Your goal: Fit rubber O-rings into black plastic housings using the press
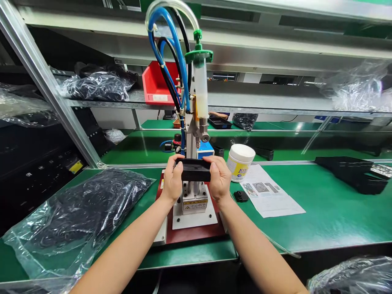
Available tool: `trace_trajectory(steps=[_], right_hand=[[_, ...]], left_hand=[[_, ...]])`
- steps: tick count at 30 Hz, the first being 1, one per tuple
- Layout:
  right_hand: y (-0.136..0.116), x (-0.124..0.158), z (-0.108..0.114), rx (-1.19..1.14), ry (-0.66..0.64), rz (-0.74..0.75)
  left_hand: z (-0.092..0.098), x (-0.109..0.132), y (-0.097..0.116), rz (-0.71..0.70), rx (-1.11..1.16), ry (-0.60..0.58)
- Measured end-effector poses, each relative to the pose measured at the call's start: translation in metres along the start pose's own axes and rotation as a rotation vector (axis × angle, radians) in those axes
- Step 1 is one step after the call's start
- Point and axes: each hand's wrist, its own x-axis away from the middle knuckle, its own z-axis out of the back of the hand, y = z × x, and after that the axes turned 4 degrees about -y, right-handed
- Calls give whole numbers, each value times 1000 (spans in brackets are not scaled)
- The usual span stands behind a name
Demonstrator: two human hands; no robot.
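Head camera looks down on a person at a green-topped desk point(318, 220), holding a matte black rectangular part point(192, 170) up in front of a benchtop dispensing press point(191, 134). The left hand point(172, 178) grips one end of the part and the right hand point(218, 178) grips the other, so the hands are apart but clamped on the same piece. The part sits just above a steel fixture block point(195, 198), which is bolted to a dark red base plate point(196, 234). Higher up the press stands a translucent syringe barrel point(201, 92) with a green cap, fed by blue and black air hoses point(171, 53).

To the person's right, a white tub with a yellow label point(240, 162) stands beside a printed paper sheet point(269, 192) lying on the desk, and a small black piece point(241, 196) lies just next to the sheet, close to the right hand. Further right sit black trays point(346, 173). To the left, a clear plastic bag of black rings point(76, 216) lies on the desk. A red plastic bin point(156, 83) stands on the shelf above.
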Motion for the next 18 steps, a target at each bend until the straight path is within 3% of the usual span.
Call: trace_trajectory(steps=[9, 18], right_hand=[[6, 1, -5, -81, 40, -51], [4, 0, -9, -75, 68, -50]], left_hand=[[-5, 2, -3, -12, -73, 84], [-7, 2, 4, -7, -75, 76]])
